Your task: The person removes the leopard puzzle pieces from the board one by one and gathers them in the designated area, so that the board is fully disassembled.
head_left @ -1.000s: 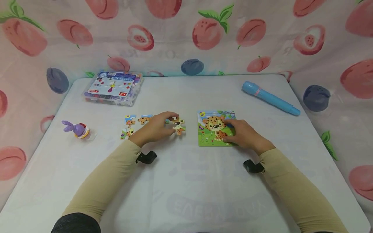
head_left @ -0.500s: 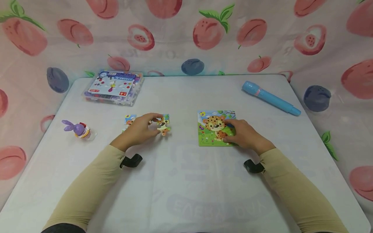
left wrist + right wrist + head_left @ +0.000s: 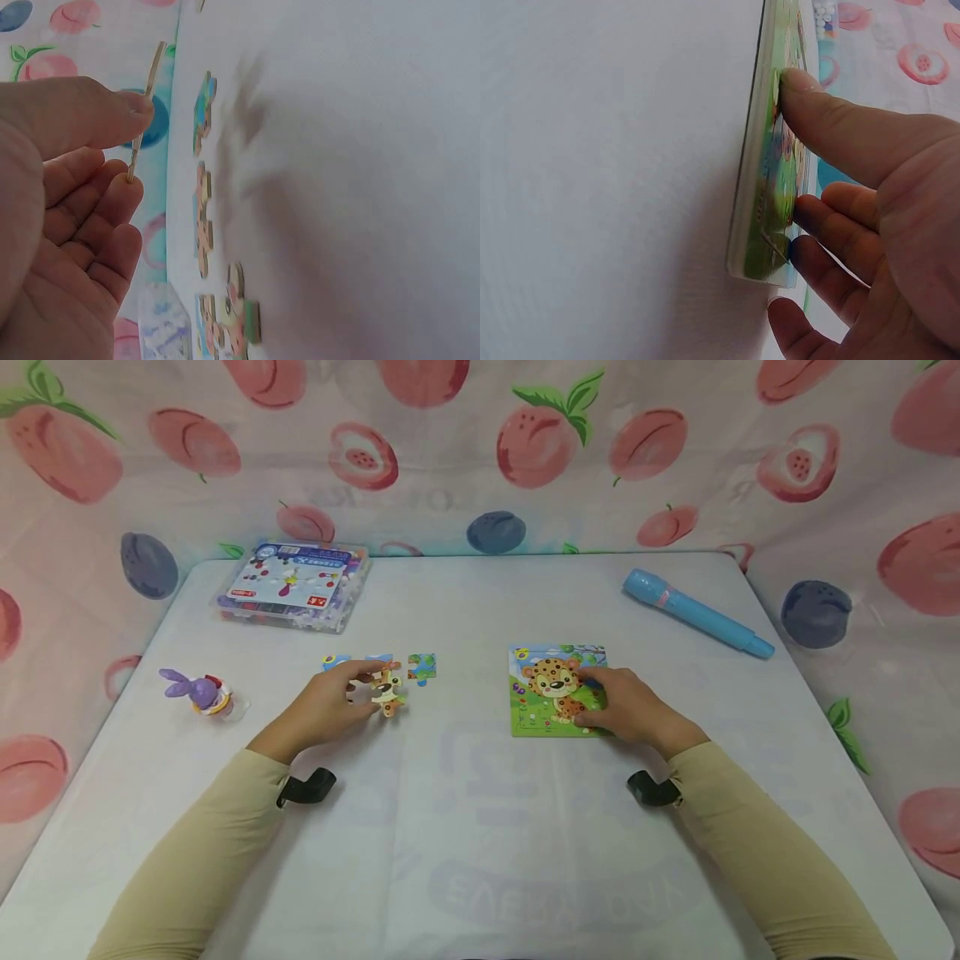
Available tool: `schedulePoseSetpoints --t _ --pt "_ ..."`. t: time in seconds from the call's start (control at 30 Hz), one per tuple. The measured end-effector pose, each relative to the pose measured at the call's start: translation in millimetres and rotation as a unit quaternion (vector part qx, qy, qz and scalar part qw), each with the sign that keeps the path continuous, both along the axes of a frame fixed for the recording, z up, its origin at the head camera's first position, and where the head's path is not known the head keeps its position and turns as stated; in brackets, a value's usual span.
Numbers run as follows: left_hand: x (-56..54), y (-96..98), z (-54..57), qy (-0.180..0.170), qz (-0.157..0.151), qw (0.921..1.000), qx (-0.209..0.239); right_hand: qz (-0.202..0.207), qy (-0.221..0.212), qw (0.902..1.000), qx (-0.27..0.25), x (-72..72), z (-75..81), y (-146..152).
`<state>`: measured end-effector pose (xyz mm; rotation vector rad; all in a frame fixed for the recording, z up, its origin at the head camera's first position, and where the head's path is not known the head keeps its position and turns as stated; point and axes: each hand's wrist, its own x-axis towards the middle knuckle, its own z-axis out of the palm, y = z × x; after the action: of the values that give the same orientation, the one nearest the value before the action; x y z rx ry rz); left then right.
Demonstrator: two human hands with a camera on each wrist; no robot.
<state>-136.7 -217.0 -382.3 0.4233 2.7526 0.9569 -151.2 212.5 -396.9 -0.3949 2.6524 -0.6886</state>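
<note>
My left hand (image 3: 326, 706) pinches a jigsaw puzzle piece (image 3: 387, 689) between thumb and fingers, raised over the white table. In the left wrist view this puzzle piece (image 3: 156, 66) shows edge-on, well off the tabletop. Behind it lie more loose pieces, among them a green-and-blue one (image 3: 422, 666) and one (image 3: 335, 662) partly behind the hand. My right hand (image 3: 630, 706) rests on the right part of a leopard puzzle board (image 3: 536, 714). Seen from the right wrist, the thumb and relaxed fingertips touch the face of the puzzle board (image 3: 754, 255).
A clear plastic case (image 3: 288, 585) with a printed label stands at the back left. Nearer on the left is a small purple rabbit-eared figure (image 3: 201, 693). A blue pen-shaped object (image 3: 697, 612) lies at the back right. Peach-patterned cloth (image 3: 442, 452) hangs behind the table.
My left hand has moved left and slightly nearer with the puzzle piece, leaving the green-and-blue piece uncovered on the table. The right hand stays put on the board.
</note>
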Motion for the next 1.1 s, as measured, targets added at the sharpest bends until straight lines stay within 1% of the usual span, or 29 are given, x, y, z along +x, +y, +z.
schedulePoseSetpoints --t 0.23,0.43,0.9,1.1 --pt "6.0 -13.1 -3.7 -0.002 0.015 0.9998 -0.010 0.000 0.002 1.0000 0.001 -0.7 -0.8 0.7" --pt "8.6 -17.4 -4.9 -0.013 0.017 0.9997 -0.014 0.000 0.004 1.0000 0.004 -0.7 -0.4 0.1" --pt "7.3 -19.6 -13.5 -0.006 0.005 0.9998 -0.019 0.003 0.007 1.0000 -0.002 -0.7 -1.8 0.4" --pt "5.6 -18.5 -14.9 -0.006 0.005 0.9997 -0.025 -0.001 0.004 1.0000 0.001 -0.3 -2.0 0.6"
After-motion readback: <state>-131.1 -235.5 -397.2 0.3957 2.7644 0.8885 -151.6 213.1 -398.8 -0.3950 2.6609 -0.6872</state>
